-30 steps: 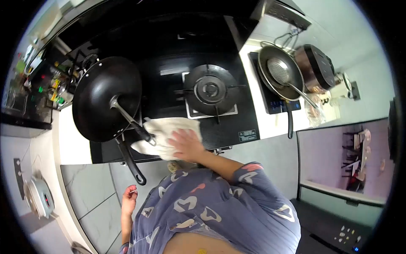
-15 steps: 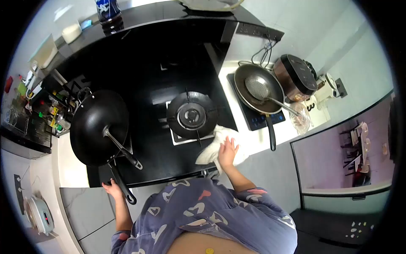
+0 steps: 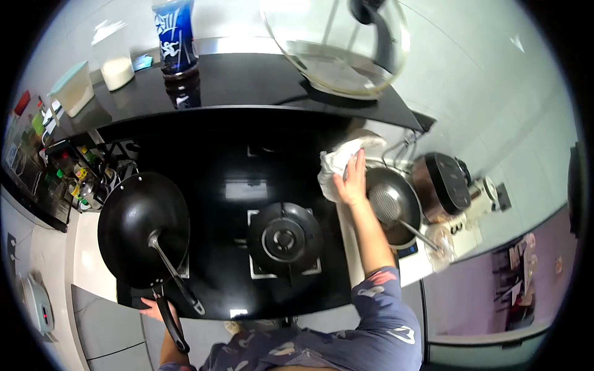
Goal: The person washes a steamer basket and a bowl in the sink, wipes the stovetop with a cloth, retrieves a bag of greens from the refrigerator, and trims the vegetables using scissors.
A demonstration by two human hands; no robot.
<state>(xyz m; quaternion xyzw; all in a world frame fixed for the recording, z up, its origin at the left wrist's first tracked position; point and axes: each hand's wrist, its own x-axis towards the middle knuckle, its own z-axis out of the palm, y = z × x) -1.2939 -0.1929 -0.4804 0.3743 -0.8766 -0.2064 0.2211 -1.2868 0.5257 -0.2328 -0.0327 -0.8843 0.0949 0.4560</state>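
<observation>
My right hand point(image 3: 352, 185) presses and carries a crumpled white cloth point(image 3: 337, 164) at the right rear edge of the black glass stove. Its fingers reach out over the cloth. My left hand point(image 3: 153, 309) is at the stove's front edge, fingers apart, beside and partly behind the black handle of a wok point(image 3: 139, 216). Inside the wok lies a metal utensil point(image 3: 170, 266) with a black-tipped handle; its head rests against the wok's wall. The right burner point(image 3: 284, 238) has a round black pan support on it.
Right of my forearm, a frying pan point(image 3: 405, 204) holds a perforated skimmer point(image 3: 386, 203). Behind it stands a rice cooker point(image 3: 442, 185). A glass lid point(image 3: 340, 68), a blue packet point(image 3: 176, 40) and white containers sit on the back ledge. Bottles point(image 3: 86, 179) crowd the left.
My right hand has moved the cloth from the stove's front right up to its right rear edge. The view has tilted toward the back ledge. My left hand stays by the wok handle.
</observation>
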